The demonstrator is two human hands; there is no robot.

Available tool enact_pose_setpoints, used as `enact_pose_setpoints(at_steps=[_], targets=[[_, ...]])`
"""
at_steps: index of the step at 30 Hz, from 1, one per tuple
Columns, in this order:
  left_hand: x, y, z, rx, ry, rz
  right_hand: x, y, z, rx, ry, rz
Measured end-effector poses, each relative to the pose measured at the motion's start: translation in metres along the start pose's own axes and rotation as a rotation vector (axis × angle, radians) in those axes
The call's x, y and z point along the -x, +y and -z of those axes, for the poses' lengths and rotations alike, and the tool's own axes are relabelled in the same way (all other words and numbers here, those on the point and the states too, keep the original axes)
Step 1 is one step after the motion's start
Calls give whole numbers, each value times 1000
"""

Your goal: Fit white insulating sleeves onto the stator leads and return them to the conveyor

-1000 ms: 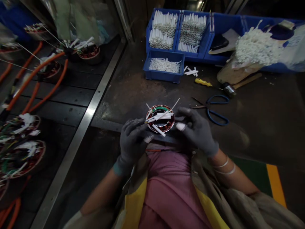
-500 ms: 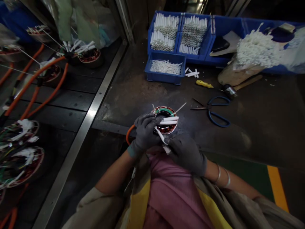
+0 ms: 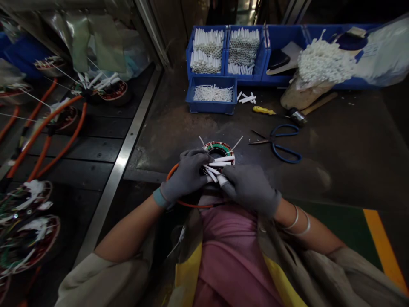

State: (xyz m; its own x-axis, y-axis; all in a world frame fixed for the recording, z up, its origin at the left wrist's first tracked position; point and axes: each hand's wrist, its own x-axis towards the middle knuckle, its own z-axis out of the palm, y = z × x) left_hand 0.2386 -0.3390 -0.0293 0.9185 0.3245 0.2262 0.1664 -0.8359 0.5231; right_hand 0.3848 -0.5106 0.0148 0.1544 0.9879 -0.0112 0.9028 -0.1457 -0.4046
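- Writing: print on the white bag [image 3: 380, 47] at back right, too small to read; no other legible labels.
- Motor stator [image 3: 219, 150]: 1, ring with copper windings and a green band, lying flat on the dark metal table [image 3: 166, 128], near its front edge, between both hands. Ring axis roughly vertical.
- White insulating sleeves [image 3: 223, 159]: several in the stator, mostly lying across its near side, long axes roughly level. 2 thin sticks [image 3: 238, 143] angle up and out from its far side.
- Left hand [image 3: 185, 175]: grey glove, fingers together, clamped over the stator's near-left rim.
- Right hand [image 3: 251, 189]: grey glove, fingers together, clamped on the sleeve ends, just beside the left hand.
- Orange cable [image 3: 171, 174]: 1, looped around the left hand, below the stator.
- Blue crates [image 3: 211, 106]: 5 in view, 3 holding white sleeves.
- On the table, far right: blue-handled scissors [image 3: 284, 147], 1 yellow-handled tool [image 3: 263, 110], 1 wooden-handled hammer [image 3: 295, 116].
- Left conveyor [image 3: 79, 145]: at least 5 more stators [image 3: 32, 238] - exact count hard to tell.
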Motion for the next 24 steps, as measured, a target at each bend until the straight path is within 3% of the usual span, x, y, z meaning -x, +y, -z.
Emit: enact_pose_setpoints(at_steps=[7, 15, 20, 24], targets=[[-8, 6, 1, 38, 30, 6, 12, -10, -37, -193, 167, 118], [-5, 12, -7, 14, 24, 34, 6, 47, -7, -518, 94, -24], [4, 7, 2, 123, 2, -62, 5, 42, -11, -595, 90, -52], [6, 8, 5, 131, 22, 20, 5, 38, -15, -696, 87, -90]])
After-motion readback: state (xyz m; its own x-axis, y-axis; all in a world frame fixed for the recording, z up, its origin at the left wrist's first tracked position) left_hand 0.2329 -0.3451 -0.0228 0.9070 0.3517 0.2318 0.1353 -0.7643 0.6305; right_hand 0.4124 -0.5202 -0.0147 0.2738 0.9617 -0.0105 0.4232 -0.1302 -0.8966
